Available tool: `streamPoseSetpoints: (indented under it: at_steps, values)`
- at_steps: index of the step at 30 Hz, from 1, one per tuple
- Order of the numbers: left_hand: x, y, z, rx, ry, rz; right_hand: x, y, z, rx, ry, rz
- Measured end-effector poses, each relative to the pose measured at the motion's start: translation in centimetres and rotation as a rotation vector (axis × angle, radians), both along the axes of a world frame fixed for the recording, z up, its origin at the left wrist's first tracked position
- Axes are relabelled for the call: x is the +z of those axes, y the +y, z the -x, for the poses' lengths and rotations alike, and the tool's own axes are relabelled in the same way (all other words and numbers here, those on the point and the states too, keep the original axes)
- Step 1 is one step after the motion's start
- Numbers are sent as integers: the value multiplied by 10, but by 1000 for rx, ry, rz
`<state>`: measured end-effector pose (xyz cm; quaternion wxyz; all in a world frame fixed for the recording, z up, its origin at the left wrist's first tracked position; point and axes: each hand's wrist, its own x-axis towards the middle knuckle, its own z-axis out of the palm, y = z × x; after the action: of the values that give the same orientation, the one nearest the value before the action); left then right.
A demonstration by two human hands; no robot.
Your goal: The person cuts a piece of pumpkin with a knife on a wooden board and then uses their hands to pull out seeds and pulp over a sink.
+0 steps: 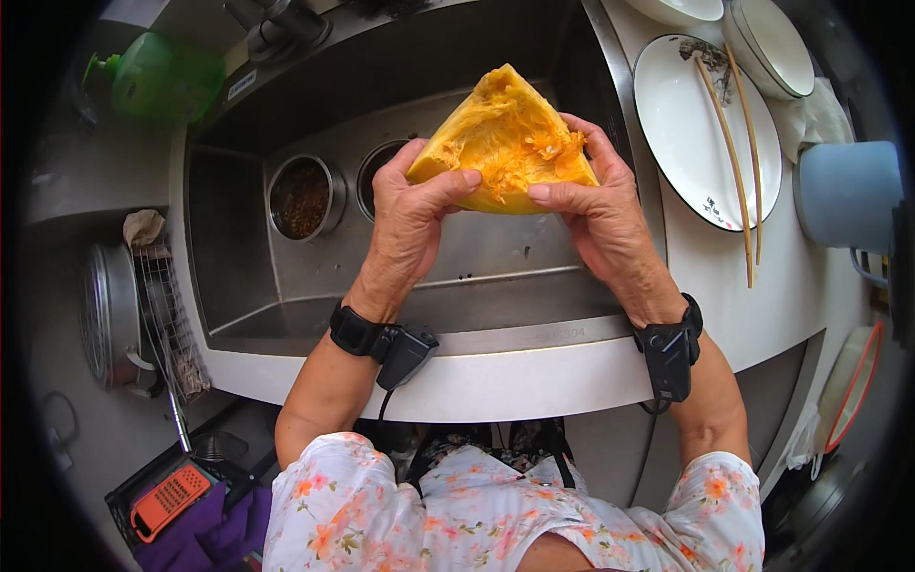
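Over a steel sink (229,276) I hold a wedge of pumpkin (496,133) in both hands, its hollow side with stringy orange pulp facing up. My left hand (412,205) grips the wedge's left end, thumb laid on the flesh. My right hand (605,195) closes round the other end, its thumb pressed near the lower edge. The fingers beneath the wedge are mostly hidden. Below in the sink stand two round steel drain baskets; the left basket (307,197) has brownish bits in it, and the other basket (370,176) is partly covered by my left hand.
Right of the sink lie an oval white plate (681,133) with two wooden chopsticks (729,153) across it, stacked white bowls (777,48) and a light blue pot (848,195). A green bottle (162,81) and the faucet (291,24) are at the back left. An orange grater (172,500) lies lower left.
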<state>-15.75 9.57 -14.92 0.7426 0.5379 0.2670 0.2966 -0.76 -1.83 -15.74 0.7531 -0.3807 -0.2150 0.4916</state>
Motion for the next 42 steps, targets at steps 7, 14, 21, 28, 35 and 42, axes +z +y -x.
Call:
streamPoseSetpoints:
  at_steps: [7, 14, 21, 28, 35, 42]
  values:
    - [12, 8, 1, 20, 113, -347, -2, -2, -1, 11, -36, 48]
    - [-4, 15, -2, 56, 293, -737, -6, -2, 2, 43, -126, 106]
    - [-14, 17, -9, 182, 316, -1022, -7, -2, 0, 39, -226, 162]
    - [-14, 18, -7, 125, 370, -1046, -9, -1, 0, -11, -212, 157]
    - [-18, 20, -3, 44, 271, -870, -8, -2, -2, -2, -227, 194]
    - [-6, 18, 1, 32, 259, -494, -11, -2, -5, -51, -167, 205]
